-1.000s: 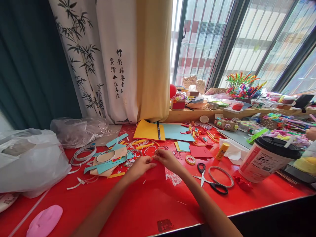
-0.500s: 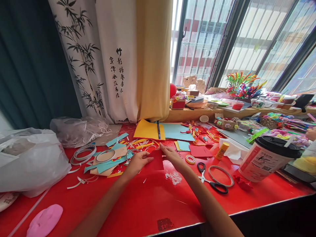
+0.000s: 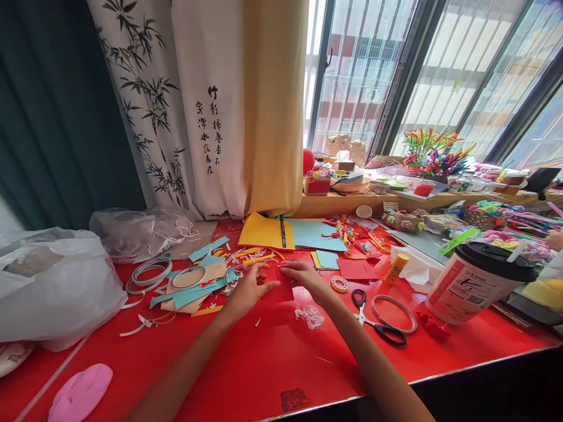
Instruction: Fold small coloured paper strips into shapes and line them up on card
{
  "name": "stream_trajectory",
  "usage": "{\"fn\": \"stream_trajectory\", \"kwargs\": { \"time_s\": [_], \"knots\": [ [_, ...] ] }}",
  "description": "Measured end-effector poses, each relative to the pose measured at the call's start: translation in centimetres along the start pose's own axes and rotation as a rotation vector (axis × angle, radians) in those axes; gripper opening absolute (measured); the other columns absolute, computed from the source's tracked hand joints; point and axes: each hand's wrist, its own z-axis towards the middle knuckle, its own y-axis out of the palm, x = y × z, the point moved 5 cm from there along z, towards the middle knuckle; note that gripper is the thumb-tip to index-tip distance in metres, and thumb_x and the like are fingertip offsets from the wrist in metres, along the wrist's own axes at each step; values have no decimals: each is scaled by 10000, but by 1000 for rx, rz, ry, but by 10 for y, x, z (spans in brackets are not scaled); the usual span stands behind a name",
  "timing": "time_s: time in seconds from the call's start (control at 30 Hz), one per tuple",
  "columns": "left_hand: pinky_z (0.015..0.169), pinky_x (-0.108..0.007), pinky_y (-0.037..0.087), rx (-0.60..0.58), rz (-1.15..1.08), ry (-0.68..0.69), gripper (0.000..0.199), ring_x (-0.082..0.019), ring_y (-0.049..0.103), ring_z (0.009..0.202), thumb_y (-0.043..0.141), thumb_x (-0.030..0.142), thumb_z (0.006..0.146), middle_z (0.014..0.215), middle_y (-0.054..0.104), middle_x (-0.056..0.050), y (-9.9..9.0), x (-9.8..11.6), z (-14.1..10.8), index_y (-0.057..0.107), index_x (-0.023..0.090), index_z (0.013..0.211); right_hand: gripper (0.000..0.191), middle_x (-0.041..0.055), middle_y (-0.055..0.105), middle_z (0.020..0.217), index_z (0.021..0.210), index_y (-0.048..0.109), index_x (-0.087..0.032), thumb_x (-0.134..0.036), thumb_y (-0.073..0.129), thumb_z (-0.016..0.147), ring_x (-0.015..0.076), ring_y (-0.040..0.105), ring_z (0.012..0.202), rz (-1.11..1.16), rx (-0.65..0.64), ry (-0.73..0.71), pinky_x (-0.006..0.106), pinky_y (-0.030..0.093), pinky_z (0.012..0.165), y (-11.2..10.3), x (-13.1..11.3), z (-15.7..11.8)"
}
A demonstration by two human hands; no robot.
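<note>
Red paper piece [image 3: 281, 288] sits between the two hands, mid-tabletop [image 3: 246, 375]. Red on red, so edges are hard to read; can't tell whether it's lifted or flat.

Left hand [image 3: 250, 288]: thumb and forefinger spread, thumb tip over the paper's left side. Can't tell if that grip has it pinched. Right hand [image 3: 308, 282]: fingertips at the paper's upper right, rest of the grip hidden; can't tell if pinched or just touching.

Near the right hand: white shreds [image 3: 310, 317] just below, tape roll [image 3: 339, 284] to the right, then scissors [image 3: 373, 319], blades apart, with one handle by a bangle-like ring [image 3: 394, 315]. Glue stick [image 3: 396, 269] upright beyond. Left of the left hand: rings and blue, tan and yellow paper scraps [image 3: 197, 293], overlapping.

Containers: drink cup [image 3: 468, 287] on the right, black lid on, straw in, fill level not visible. White plastic bag [image 3: 57, 287] far left, bulging, contents unclear. Clear bag [image 3: 136, 231] behind it, bead strand at its right side. Woven basket [image 3: 481, 218], back right, with pastel fuzzy pieces on top. On the sill: tissue box [image 3: 345, 166], white tissue poking out; pot of multicolored fuzzy stems [image 3: 433, 155].
</note>
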Motion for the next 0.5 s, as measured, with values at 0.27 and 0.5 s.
{"fn": "stream_trajectory", "kwargs": {
  "time_s": [0.27,0.5],
  "knots": [
    [711,-296,402,43,132,103,317,-179,565,778,408,441,809,828,632,-34,1,12,-5,596,189,842,326,2,539,587,686,608,-130,-453,568,703,100,510,543,-299,-181,4,224,426,539,-5,-2,-2],
    [520,-238,429,-180,-406,-155,332,-111,546,551,563,439,687,653,570,2,22,-15,0,504,143,824,145,23,570,507,515,627,-153,-235,608,633,140,547,538,-903,47,190,240,402,534,-79,17,-9]
  ]
}}
